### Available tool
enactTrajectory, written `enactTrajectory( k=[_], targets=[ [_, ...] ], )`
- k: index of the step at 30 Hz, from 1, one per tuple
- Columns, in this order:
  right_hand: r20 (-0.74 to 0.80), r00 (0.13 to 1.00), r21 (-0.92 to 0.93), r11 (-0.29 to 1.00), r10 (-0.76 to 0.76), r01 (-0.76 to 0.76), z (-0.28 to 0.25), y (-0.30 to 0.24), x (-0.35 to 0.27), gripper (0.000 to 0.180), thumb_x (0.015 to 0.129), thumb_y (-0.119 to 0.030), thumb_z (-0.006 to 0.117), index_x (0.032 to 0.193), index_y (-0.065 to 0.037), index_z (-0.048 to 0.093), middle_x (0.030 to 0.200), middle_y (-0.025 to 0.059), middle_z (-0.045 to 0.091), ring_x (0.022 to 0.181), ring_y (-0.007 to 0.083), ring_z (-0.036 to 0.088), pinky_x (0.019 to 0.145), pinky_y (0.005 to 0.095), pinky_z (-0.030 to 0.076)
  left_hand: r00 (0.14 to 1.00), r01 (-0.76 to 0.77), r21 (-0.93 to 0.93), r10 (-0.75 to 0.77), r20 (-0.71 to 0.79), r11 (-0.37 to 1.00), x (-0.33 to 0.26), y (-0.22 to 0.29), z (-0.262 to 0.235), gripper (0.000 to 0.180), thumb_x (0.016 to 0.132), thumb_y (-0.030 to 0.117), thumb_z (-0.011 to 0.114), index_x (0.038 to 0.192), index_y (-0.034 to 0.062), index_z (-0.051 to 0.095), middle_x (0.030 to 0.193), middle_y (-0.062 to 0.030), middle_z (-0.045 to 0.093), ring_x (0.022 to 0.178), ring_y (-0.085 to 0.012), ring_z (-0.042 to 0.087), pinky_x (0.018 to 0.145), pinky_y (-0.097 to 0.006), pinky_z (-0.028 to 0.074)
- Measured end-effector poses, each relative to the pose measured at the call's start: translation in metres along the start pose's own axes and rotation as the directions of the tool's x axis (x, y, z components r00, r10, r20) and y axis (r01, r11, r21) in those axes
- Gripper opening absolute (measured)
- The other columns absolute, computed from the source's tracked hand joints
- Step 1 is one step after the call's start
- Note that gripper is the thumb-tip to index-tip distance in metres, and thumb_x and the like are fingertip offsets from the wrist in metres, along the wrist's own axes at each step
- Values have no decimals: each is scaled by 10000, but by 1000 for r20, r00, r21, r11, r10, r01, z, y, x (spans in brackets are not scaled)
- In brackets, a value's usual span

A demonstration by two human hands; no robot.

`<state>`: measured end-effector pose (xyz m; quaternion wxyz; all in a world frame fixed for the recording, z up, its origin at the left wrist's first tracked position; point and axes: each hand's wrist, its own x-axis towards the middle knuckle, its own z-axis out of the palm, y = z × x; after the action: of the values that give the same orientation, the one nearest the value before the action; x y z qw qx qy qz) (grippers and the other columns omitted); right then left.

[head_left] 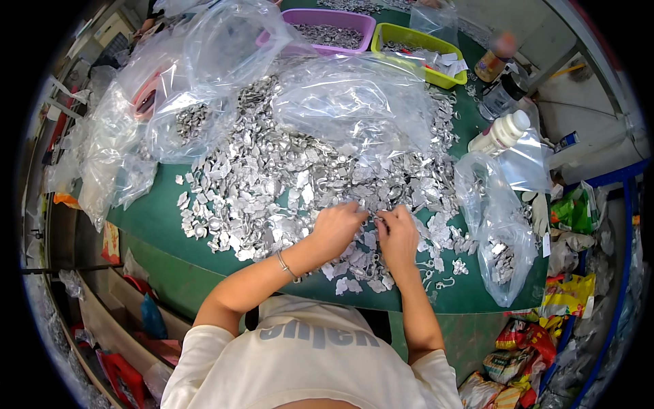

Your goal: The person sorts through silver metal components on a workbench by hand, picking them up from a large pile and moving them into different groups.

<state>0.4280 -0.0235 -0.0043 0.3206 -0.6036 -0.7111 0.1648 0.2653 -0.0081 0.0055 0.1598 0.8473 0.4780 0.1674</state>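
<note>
A wide heap of small flat silver metal pieces [266, 184] covers the middle of the green table [170, 228]. At its near side my left hand [338, 226] and my right hand [400, 235] are close together, thumbs and fingers pinched. What sits between their fingertips is too small to make out. Loose silver clasps [444, 281] with hook-like ends lie to the right of my right hand. Under and between my hands are more of the metal pieces. A large clear plastic bag [347, 102] lies over the far part of the heap.
At the back stand a purple basin [368, 31] and a yellow-green basin [388, 34] with small parts in them. A white bottle [501, 133] and a clear jar [501, 99] stand right. Bagged pieces [504, 262] lie at the right edge, another bag [194, 123] at left.
</note>
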Motion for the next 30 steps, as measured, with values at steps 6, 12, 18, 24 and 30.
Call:
enactTrajectory(
  k=[6, 12, 18, 24, 30],
  targets=[
    [392, 851, 916, -66, 351, -395, -24, 1, 1, 37, 857, -46, 552, 875, -22, 574, 810, 30, 497, 684, 129, 491, 540, 254, 375, 997, -74, 63, 73, 21, 995, 4, -7, 3, 240, 668, 27, 574, 898, 84, 613, 780, -76, 521, 742, -258, 589, 547, -370, 478],
    [501, 821, 854, -313, 275, -416, -34, 16, 8, 191, 929, -186, 493, 929, -11, 568, 713, 2, 446, 613, 103, 407, 502, 240, 323, 995, -81, 26, 82, -63, 996, 3, -9, 2, 181, 656, 22, 577, 828, 72, 595, 800, -75, 525, 782, -249, 585, 566, -356, 489],
    [3, 949, 586, 768, 317, -258, -19, 22, 36, 230, 854, -206, 612, 957, -2, 624, 595, 6, 461, 512, 106, 422, 484, 262, 348, 987, -159, 63, 160, -1, 985, 6, -11, -4, 167, 659, 26, 573, 821, 65, 591, 801, -82, 531, 762, -250, 595, 556, -352, 490],
    [-199, 980, -218, 976, -27, -17, -14, 2, 63, 233, 733, -132, 683, 955, -76, 641, 789, 100, 585, 682, 289, 580, 584, 381, 452, 983, -180, 165, 170, 76, 970, 8, -10, -1, 205, 679, 45, 560, 884, 56, 570, 803, -76, 529, 742, -241, 599, 524, -344, 487],
    [-148, 985, -258, 965, -86, 46, -13, 9, 71, 238, 721, -114, 675, 955, -100, 632, 793, 91, 574, 745, 300, 588, 616, 399, 463, 978, -190, 184, 169, 122, 964, 12, -8, 1, 186, 663, 40, 576, 847, 40, 549, 812, -86, 533, 736, -244, 598, 521, -348, 488]
  ],
)
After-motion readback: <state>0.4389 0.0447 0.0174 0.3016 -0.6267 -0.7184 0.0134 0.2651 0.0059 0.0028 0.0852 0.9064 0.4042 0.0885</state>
